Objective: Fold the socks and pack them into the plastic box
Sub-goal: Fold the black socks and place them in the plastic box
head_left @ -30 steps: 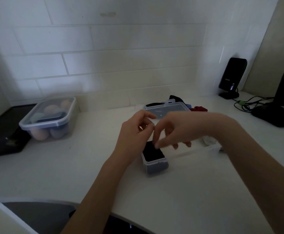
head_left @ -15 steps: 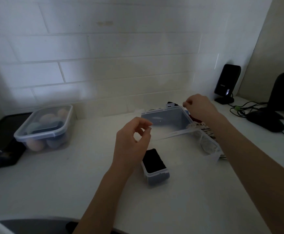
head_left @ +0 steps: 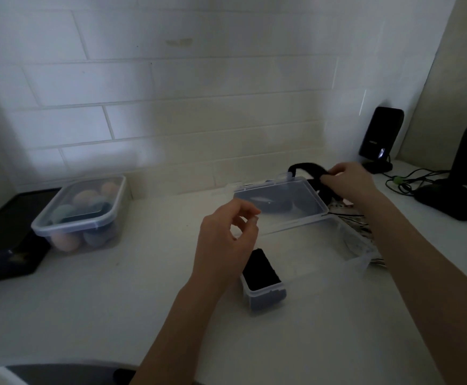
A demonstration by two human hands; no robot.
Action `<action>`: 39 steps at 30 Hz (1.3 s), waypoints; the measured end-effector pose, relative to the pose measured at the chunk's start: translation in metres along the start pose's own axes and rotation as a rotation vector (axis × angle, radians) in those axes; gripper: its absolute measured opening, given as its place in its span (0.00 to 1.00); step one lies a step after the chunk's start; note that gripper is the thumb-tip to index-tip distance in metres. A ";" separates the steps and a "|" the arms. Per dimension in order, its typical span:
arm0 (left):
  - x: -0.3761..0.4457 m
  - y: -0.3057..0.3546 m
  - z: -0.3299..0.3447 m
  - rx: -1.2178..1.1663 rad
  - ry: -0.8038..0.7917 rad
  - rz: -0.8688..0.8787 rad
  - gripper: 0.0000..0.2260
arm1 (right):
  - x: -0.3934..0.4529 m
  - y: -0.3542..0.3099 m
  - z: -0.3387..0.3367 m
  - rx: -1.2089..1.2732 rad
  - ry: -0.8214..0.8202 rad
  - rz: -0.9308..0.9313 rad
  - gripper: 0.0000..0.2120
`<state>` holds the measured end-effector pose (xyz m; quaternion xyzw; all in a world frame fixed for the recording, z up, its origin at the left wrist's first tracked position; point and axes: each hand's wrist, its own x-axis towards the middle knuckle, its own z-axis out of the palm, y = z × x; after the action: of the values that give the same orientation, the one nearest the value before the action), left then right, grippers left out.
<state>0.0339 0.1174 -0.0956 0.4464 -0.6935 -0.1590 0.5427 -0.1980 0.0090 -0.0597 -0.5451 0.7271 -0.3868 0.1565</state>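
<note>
Since the earlier frame, right hand (head_left: pixel 349 180) has lifted a dark black fabric sock (head_left: pixel 308 169) off the pile behind the clear plastic box (head_left: pixel 335 240); it pinches the sock, raised beyond the open lid (head_left: pixel 282 198), likely to bring it forward for folding. Left hand (head_left: pixel 228 236) hovers over the box, loosely curled, holding nothing, probably ready to take the other end. One folded black sock (head_left: pixel 260 270) already sits in the box's near corner on the white worktop (head_left: pixel 115 301).

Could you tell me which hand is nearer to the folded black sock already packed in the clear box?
Left. The left hand hovers just above and beside the folded black sock; the right hand is far back, behind the box lid, gripping a loose black sock.
</note>
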 end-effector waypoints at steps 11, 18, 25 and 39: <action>0.005 0.003 0.000 -0.060 0.037 -0.034 0.09 | -0.030 -0.025 -0.026 0.512 0.296 -0.381 0.07; 0.054 0.028 0.003 -0.041 -0.066 0.041 0.12 | -0.045 -0.060 -0.035 0.691 0.237 -0.548 0.11; 0.085 0.041 0.023 -0.463 -0.374 -0.221 0.31 | -0.059 -0.070 -0.024 0.614 0.018 -0.545 0.11; 0.081 0.014 0.021 -0.703 -0.521 -0.383 0.30 | -0.062 -0.072 -0.009 0.601 -0.093 -0.390 0.04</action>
<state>0.0080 0.0557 -0.0443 0.3007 -0.6160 -0.5877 0.4299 -0.1330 0.0613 -0.0128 -0.6202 0.4556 -0.5805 0.2660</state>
